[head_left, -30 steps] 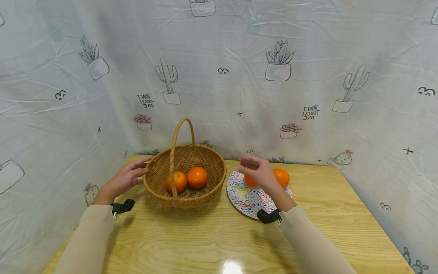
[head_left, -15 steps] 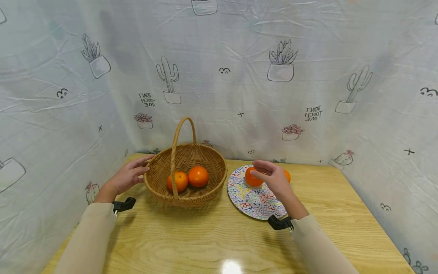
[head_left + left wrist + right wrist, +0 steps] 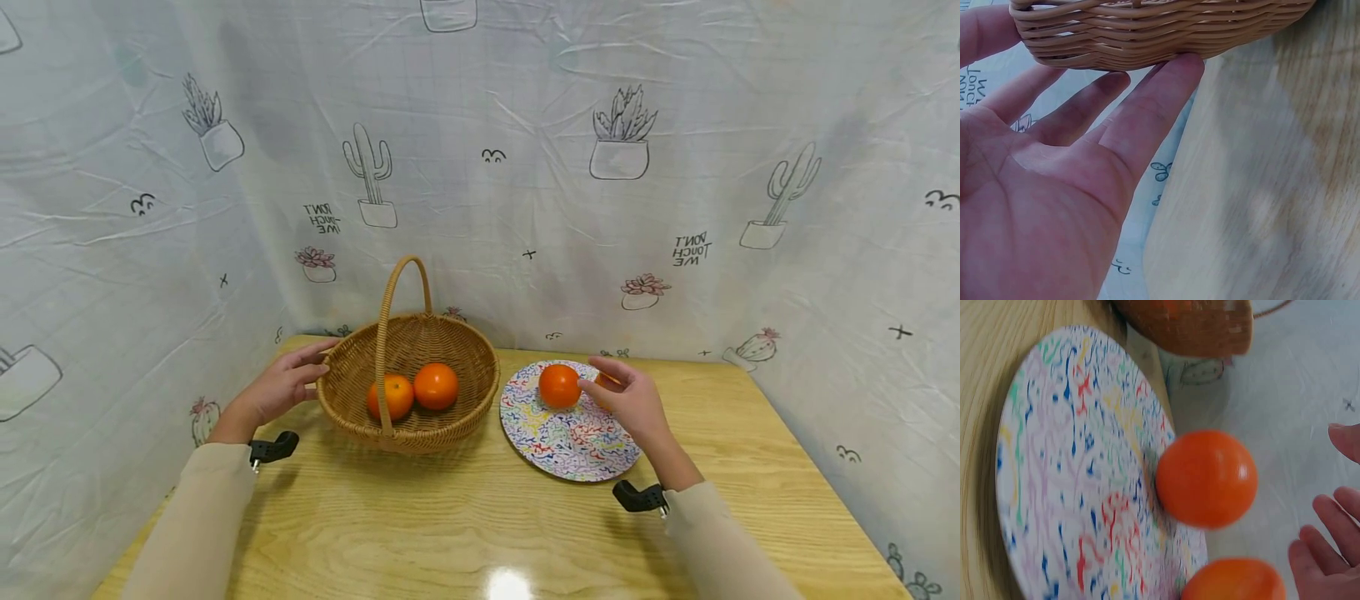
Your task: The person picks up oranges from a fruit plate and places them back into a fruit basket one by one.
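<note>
Meanwhile, a right hand hovers empty, fingers parted, and a left hand touches the basket at 9 o'clock with extended fingers, while likely firm, slick oranges, best cupped mid-girth, sit at 11 and 2 o'clock on the plate.

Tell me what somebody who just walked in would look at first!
Probably the bright oranges: two sit inside the woven basket, and two more are on the round plate, one partly hidden in the head view. Next, maybe the plate's colourful squiggles, or the basket's tall, curved handle. Behind the table hangs a pale cloth with drawings of potted plants.
</note>
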`<state>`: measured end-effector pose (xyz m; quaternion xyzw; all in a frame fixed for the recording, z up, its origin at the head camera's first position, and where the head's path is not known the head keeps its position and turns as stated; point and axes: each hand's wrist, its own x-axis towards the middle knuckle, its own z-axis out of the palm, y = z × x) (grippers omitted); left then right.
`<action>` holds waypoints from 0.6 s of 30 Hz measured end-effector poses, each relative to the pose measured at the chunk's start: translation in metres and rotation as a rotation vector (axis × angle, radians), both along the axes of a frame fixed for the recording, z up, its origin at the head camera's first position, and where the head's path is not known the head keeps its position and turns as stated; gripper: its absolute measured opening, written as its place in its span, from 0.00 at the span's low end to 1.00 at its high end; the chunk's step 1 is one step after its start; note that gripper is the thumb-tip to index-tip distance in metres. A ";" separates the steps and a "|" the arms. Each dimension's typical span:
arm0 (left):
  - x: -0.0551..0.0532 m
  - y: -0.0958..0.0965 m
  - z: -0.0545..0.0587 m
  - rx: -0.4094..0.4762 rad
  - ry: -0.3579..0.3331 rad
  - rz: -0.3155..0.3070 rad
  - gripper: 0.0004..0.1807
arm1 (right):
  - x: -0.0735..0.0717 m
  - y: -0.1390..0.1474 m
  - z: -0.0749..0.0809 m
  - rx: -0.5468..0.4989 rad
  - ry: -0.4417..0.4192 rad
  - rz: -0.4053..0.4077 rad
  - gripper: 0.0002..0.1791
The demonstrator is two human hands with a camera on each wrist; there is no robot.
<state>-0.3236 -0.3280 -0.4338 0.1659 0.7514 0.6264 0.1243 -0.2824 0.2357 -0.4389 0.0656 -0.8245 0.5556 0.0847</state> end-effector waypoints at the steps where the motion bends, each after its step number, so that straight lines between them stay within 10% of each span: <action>1: 0.000 0.000 0.000 0.004 -0.001 0.000 0.34 | 0.000 0.003 -0.001 0.030 0.013 -0.017 0.32; 18: -0.003 -0.005 -0.002 -0.003 -0.030 -0.024 0.35 | -0.009 0.044 -0.008 0.236 -0.017 -0.133 0.36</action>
